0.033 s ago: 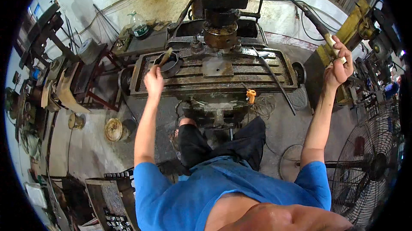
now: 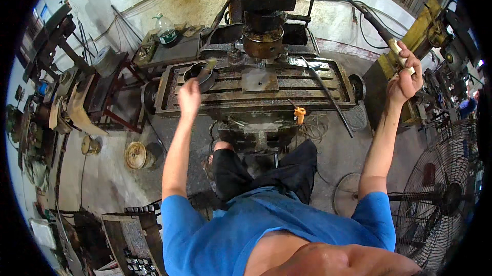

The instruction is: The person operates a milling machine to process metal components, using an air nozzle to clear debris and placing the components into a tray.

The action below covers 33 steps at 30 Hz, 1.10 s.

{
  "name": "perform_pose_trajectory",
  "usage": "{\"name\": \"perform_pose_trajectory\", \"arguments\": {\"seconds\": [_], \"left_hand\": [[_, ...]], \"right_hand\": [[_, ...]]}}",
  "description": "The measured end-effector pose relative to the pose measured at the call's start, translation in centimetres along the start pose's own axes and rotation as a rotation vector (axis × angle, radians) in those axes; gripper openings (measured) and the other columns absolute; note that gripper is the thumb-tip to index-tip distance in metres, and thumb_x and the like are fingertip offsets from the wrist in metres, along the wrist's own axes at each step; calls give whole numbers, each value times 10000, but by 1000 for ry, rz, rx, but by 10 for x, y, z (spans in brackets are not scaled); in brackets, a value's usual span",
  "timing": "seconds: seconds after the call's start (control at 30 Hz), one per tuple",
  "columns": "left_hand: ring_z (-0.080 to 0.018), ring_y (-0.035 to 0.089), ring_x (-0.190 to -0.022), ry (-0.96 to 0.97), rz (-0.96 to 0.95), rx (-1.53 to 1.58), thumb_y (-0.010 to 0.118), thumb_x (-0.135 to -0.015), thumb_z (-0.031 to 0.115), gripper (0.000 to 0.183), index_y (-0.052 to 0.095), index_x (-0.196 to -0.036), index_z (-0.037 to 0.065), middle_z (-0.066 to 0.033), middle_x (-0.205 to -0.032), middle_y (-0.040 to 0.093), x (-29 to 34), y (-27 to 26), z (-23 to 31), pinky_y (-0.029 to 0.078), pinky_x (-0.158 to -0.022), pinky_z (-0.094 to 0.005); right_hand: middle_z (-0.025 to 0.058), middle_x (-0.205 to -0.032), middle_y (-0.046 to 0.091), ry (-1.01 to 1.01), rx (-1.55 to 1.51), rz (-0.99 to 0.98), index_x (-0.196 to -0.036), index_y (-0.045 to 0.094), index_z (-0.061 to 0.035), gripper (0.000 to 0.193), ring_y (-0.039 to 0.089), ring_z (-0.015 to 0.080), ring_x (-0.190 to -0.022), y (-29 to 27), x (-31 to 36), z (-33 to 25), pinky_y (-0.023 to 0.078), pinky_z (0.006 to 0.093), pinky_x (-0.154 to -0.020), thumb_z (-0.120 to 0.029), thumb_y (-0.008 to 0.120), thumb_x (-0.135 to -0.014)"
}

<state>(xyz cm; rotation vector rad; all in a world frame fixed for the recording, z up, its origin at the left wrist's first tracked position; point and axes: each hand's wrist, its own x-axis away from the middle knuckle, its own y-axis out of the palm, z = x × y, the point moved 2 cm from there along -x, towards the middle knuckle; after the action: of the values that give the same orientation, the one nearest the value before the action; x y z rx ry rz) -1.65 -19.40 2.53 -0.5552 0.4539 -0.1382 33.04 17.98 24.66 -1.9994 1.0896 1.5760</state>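
Note:
My left hand [image 2: 189, 97] is closed round the handle of a small brush, slightly blurred by motion. The pale bristles of the brush [image 2: 210, 63] point up and right, over a round dark pot [image 2: 207, 84] at the left end of the slotted machine table [image 2: 312, 94]. My right hand [image 2: 406, 80], raised at the right, wraps round the light-coloured grip of a long dark lever [image 2: 376, 26] that slopes down from the machine head. A flat metal plate [image 2: 259, 80] sits mid-table, just in front of a round, stained cutter head [image 2: 262, 43].
A long metal bar [image 2: 328, 95] lies slanted across the table's right side, its end jutting past the front edge. An orange-handled tool [image 2: 299, 114] hangs at that edge. A large fan [image 2: 451, 198] stands at my right, and a bucket [image 2: 136, 155] is on the floor at left.
My left hand has shifted slightly right with the brush, whose bristles have swung right across the pot. My right hand stays on the lever grip.

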Motion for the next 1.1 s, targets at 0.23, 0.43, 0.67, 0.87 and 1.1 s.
{"name": "perform_pose_trajectory", "arguments": {"seconds": [0.23, 0.43, 0.67, 0.87, 1.1], "left_hand": [[-362, 589, -808, 178, -64, 101, 491, -826, 158, 228, 608, -934, -4, -206, -833, 611, 2, 95, 77, 461, -687, -416], [-368, 588, -800, 134, -35, 6, 503, -810, 157, 224, 609, -931, 1, -206, -824, 612, -10, 135, 75, 459, -688, -437], [-344, 600, -806, 123, -58, 89, 515, -803, 150, 225, 622, -942, 9, -196, -841, 618, -1, 135, 77, 468, -698, -412], [-340, 604, -796, 100, -130, 119, 515, -806, 152, 228, 621, -933, -5, -184, -814, 624, 9, 124, 78, 469, -704, -383], [-118, 524, -433, -109, -394, 446, 414, -892, 85, 251, 551, -1061, -40, -105, -584, 551, 32, 94, 74, 414, -424, -266]], "right_hand": [[189, -910, 551, 64, -17, 34, -697, 443, -8, 124, 475, 401, -1065, 1, 7, 1, 265, 528, -975, -10, 393, -583], [201, -881, 547, 26, -29, 65, -692, 434, -1, 157, 499, 401, -1034, 4, 9, 1, 284, 536, -954, -15, 366, -551], [196, -884, 549, 65, -49, 92, -669, 429, -9, 135, 487, 390, -1056, 3, 23, 3, 245, 527, -980, -23, 381, -543], [178, -881, 545, 98, -37, 101, -666, 437, -14, 114, 480, 378, -1061, 1, 32, 6, 239, 518, -984, -42, 400, -562], [181, -886, 541, 83, -64, 77, -666, 438, -16, 92, 474, 375, -1061, 0, 42, 10, 237, 510, -985, -54, 410, -587]]}}
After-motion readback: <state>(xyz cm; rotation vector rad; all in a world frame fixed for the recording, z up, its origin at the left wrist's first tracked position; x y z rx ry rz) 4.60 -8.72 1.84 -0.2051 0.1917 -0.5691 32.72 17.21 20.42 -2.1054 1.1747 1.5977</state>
